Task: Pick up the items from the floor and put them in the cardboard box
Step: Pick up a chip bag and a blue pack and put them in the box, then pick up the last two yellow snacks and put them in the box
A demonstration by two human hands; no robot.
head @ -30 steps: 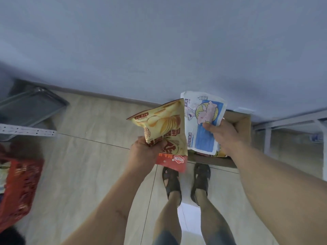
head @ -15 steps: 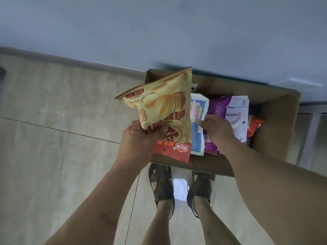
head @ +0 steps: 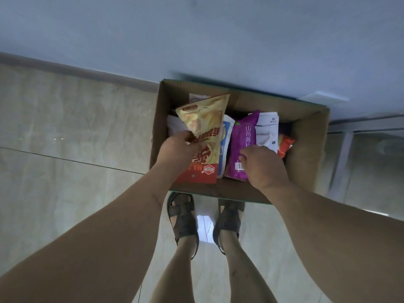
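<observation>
Box against the far wall, packets standing inside.

I see the open cardboard box (head: 306,149) on the floor. A yellow-and-red chip bag (head: 205,136) stands tilted at its left, partly above the rim. Right of it sit a blue-and-white packet (head: 226,136), a purple packet (head: 242,147), a white pouch (head: 267,132) and a red packet (head: 285,145).

Purple bag (head: 241,149) reads "山药薄片"; chip bag (head: 204,136) text upside-down, unreadable.

One cardboard box (head: 306,136) sits at upper centre of the frame. At least six snack packets show inside it: yellow-red (head: 205,136), blue-white (head: 226,136), purple (head: 242,145), two white (head: 267,130) (head: 175,127), red (head: 285,145). Two hands (head: 178,149) (head: 262,165), two sandals (head: 182,215) (head: 229,217).
</observation>
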